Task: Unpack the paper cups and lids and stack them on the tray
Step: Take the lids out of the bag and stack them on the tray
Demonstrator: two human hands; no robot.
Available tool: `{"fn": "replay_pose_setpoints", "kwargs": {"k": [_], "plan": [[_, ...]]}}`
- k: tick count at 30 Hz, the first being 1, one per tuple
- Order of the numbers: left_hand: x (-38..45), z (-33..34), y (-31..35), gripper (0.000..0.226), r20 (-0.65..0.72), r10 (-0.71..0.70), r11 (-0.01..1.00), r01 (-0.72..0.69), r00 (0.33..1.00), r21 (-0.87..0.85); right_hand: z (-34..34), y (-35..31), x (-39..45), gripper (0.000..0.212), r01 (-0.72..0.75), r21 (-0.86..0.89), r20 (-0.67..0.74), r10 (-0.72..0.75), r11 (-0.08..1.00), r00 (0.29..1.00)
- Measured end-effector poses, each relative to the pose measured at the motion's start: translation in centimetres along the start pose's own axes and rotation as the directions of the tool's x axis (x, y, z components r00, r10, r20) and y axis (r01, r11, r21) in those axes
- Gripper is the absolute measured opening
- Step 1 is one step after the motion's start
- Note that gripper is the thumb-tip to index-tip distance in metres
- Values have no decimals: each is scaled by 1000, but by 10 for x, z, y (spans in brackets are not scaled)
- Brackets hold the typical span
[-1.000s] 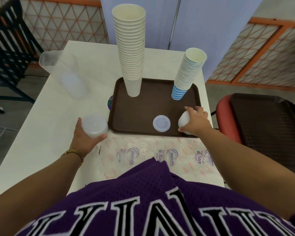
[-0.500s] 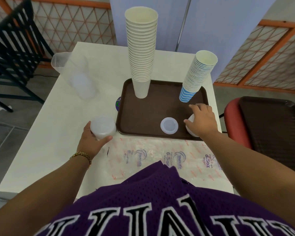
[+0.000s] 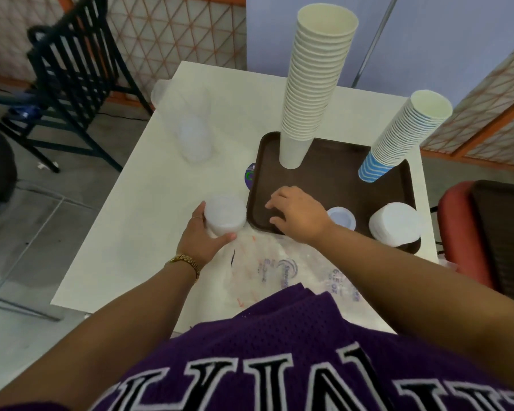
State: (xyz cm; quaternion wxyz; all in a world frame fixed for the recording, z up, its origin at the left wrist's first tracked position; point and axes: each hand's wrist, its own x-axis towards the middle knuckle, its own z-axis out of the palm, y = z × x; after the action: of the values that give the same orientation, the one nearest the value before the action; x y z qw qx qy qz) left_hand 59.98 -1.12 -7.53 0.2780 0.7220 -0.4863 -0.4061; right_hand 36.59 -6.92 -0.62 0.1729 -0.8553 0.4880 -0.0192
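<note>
**A:** Where are we?

**B:** I have the left hand (image 3: 204,235) wrapped around a stack of clear lids (image 3: 224,214) on the desk (image 3: 149,203), just off the left edge of the tray (image 3: 333,179). The right hand (image 3: 298,215) hovers over the tray's near left corner, fingers loosely spread, holding nothing. A white lid stack (image 3: 395,225) stands at the tray's near right corner, and a single lid (image 3: 343,218) lies flat just beside the right wrist.

**A:** Risks?

**B:** I'd say two. The tall cream cup stack (image 3: 315,84) and the leaning blue cup stack (image 3: 404,134) stand on the tray's far side; nudging the tray could topple either. And the lids look slippery, so a loose lift may fan them across the desk or the empty wrapper (image 3: 279,262).
</note>
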Motion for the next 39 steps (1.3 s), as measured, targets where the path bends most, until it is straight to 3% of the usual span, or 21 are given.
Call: {"fn": "replay_pose_setpoints", "kwargs": {"k": [5,11,15,22,29,31,34,39], "plan": [[6,-7,0,113,41,15,1000,-14,999,-15,6,-49,36,51,82,-19,117,-80,996,990],[10,-9,-1,110,39,58,998,-57,998,-25,14,-69,59,64,44,-51,222,-31,998,975],[12,-12,2,96,19,113,993,-112,993,-48,23,-70,65,62,35,-79,273,-12,996,962],[17,-14,-2,90,33,137,990,-136,990,-36,22,-72,66,56,60,-138,260,-22,989,965],[19,-14,-7,108,56,97,995,-97,994,-3,23,-80,60,49,110,-201,231,-62,973,971],[18,-14,-5,97,54,118,993,-117,992,-16,25,-82,57,45,125,-201,197,-85,972,977],[19,-14,-4,70,36,155,987,-153,987,-51,24,-84,54,55,124,-122,173,-102,985,980],[17,-15,-1,69,25,199,979,-198,980,-58,23,-82,52,63,190,-123,143,-172,974,975]]}}
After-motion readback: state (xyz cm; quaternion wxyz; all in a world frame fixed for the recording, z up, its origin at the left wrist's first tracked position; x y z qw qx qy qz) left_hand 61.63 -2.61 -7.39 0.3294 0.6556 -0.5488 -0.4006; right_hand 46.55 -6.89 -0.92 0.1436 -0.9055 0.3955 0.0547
